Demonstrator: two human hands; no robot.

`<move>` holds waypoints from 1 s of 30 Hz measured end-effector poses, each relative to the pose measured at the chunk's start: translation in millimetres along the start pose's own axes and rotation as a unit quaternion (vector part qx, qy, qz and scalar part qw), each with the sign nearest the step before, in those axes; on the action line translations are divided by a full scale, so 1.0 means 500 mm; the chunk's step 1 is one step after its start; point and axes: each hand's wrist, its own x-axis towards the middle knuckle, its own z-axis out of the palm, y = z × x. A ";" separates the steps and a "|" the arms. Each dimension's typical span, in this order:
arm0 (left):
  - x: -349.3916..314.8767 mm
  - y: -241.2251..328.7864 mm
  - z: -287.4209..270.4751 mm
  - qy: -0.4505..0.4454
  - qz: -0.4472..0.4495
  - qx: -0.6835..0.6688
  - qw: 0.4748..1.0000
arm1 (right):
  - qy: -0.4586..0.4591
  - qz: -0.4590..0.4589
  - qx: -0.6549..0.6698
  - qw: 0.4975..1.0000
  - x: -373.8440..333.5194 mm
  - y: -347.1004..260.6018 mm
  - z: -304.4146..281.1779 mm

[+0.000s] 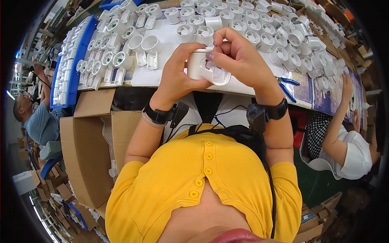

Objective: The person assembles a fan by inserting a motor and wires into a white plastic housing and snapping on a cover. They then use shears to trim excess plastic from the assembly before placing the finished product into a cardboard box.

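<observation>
White plastic housing [204, 67]: held in both hands above the near edge of the white worktable [162, 75], in front of the person's chest.
Left hand [178, 71]: palm cupped round the housing's left side, fingers wrapped over the top, closed in a grip on it; wrist bent back toward the body.
Right hand [239, 56]: arched over the housing from the right, fingers curled down, fingertips pinching at its top where thin wires show.
Housing's axis: long side runs roughly left to right, the clear rounded end tilted down toward the right.
Surroundings: rows of white cylindrical parts [227, 20] behind; blue-handled pliers [287, 87] to the right; open cardboard box [91, 150] at lower left.
</observation>
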 end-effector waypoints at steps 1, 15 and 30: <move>0.000 0.006 -0.001 -0.007 -0.008 0.048 0.999 | -0.015 0.002 -0.011 1.000 0.003 0.000 -0.003; 0.003 -0.009 0.013 0.030 0.100 0.035 0.994 | -0.021 0.056 0.122 0.991 0.034 0.017 -0.029; -0.004 -0.017 0.016 0.046 0.178 0.077 0.980 | 0.000 0.100 0.145 0.984 0.047 0.030 -0.029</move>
